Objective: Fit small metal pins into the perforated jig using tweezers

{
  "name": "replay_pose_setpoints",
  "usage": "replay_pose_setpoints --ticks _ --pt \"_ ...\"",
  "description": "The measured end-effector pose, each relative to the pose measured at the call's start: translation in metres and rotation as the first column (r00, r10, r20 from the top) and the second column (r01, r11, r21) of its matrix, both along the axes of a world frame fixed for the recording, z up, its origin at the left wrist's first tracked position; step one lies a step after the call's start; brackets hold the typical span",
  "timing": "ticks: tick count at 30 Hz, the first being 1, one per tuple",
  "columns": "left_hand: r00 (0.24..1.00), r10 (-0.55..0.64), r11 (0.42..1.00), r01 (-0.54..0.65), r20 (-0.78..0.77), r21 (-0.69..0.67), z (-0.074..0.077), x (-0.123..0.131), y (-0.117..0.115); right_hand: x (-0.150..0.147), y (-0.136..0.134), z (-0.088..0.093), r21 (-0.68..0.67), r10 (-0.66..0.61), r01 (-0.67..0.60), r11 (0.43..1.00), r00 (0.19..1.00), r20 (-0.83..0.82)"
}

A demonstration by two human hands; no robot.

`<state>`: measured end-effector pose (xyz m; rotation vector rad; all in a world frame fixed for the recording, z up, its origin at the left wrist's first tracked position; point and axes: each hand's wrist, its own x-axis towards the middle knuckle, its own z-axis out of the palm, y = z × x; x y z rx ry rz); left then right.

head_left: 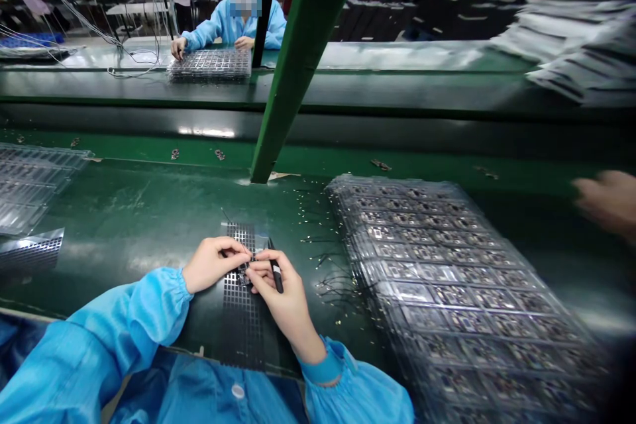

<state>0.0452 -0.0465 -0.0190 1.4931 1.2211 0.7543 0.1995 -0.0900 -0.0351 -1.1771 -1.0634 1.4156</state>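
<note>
1. Hands numbered two: the left hand (213,264) and right hand (279,291) met fingertip to fingertip, pinching one small dark part (244,271) above one perforated strip (242,298) on the green tabletop (139,218).
2. The right hand also gripped one black tool (275,271).
3. One stack of clear trays (447,291) lay just right of them.
4. One blurred third hand (609,202), another person's, hovered far right.
</note>
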Motion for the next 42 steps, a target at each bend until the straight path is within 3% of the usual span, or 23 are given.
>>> replay_pose_setpoints --ticks 11,22,32,42 --pt "0.997 -0.018 0.996 0.024 -0.07 0.082 0.0053 -0.0004 -0.0041 0.001 0.0034 -0.0012 -0.066 0.005 -0.011 0.998 0.996 -0.09" --pt "0.995 -0.045 0.981 0.06 -0.086 0.185 0.0044 0.0017 -0.0071 0.0019 0.0037 0.0006 0.002 0.002 -0.002 1.0 1.0 -0.022" --pt "0.993 -0.027 0.969 0.054 -0.114 0.242 0.0043 0.0032 -0.008 -0.0005 0.0046 -0.0016 -0.037 -0.05 0.049 0.998 0.998 -0.03" --pt "0.986 -0.021 0.977 0.056 -0.168 0.208 -0.0001 0.0026 -0.0083 -0.0014 0.0002 -0.0047 0.151 -0.116 0.094 0.984 0.982 0.148"
